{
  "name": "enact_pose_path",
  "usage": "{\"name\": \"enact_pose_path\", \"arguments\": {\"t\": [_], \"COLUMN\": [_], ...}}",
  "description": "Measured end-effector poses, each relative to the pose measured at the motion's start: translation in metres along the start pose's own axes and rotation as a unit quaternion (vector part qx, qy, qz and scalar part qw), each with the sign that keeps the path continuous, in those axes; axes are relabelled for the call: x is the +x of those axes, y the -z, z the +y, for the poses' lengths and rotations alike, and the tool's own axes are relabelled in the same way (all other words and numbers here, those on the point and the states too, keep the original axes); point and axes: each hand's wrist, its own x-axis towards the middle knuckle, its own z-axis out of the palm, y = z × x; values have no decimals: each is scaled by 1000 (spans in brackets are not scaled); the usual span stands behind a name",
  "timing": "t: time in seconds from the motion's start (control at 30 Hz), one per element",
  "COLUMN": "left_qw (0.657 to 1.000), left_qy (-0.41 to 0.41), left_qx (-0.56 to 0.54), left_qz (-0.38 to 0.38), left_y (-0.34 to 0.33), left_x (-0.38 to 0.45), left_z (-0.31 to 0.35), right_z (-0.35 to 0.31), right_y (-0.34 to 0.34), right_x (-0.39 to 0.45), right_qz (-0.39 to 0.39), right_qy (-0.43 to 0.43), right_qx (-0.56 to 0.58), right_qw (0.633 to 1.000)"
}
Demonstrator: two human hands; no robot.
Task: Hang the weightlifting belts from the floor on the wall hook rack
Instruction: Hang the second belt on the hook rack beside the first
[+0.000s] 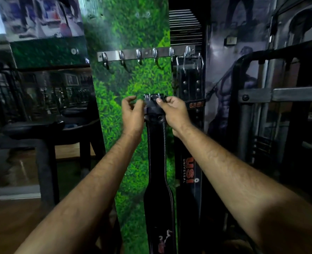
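I counted two belts. One black belt (159, 158) hung straight down from my hands, its buckle end (154, 99) raised below the hook rack (146, 53). My right hand (173, 110) had its grip pinched on the buckle's right side; my left hand (133, 112) held the left edge with fingers loosely curled. The second belt (190, 85), lettered USI, was already hanging from the far-right hook. Six hooks on the rack, five bare. Behind it stood a green grass-print wall panel (126, 33); a dark gym machine frame (261, 99) stood right, a wooden floor (10, 217) near left.
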Motion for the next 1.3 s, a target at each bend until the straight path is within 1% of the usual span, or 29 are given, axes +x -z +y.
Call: {"name": "enact_pose_path", "arguments": {"t": [0.13,0.2,0.27,0.33,0.4,0.47,0.53,0.6,0.67,0.73,0.87,1.07,1.17,1.3], "left_qw": [997,997,997,998,999,1000,1000,999,999,999,998,999,999,998], "left_qy": [-4,2,25,29,23,17,5,-4,-16,-24,-29,-22,6,27], "left_qx": [74,80,57,24,13,3,-11,-24,-23,-6,15,18,36,63], "left_qz": [0,-16,-38,-56,-48,-24,-18,-26,-34,-40,-49,-36,-26,-1], "left_y": [-19,-25,-28,-34,-41,-48,-56,-62,-66,-72,-91,-115,-122,-116], "left_x": [12,16,22,26,28,31,37,45,55,63,82,109,119,116], "left_z": [-3,-3,-4,-5,-7,-6,-2,3,7,13,27,42,41,22], "right_z": [5,7,9,11,11,10,6,1,-4,-7,-17,-36,-35,-14], "right_y": [10,17,23,27,30,33,34,33,32,32,32,30,29,31], "right_x": [14,20,27,35,44,51,57,65,75,85,103,130,140,138], "right_qz": [-6,-17,-32,-34,-20,9,8,-7,-2,11,54,84,93,81], "right_qy": [44,66,70,64,41,24,41,62,97,119,106,101,72,12], "right_qx": [-27,-24,-29,-25,-24,-76,-127,-150,-154,-134,-87,-99,-101,-103], "right_qw": [999,997,997,997,999,997,991,987,983,984,989,986,988,991]}}
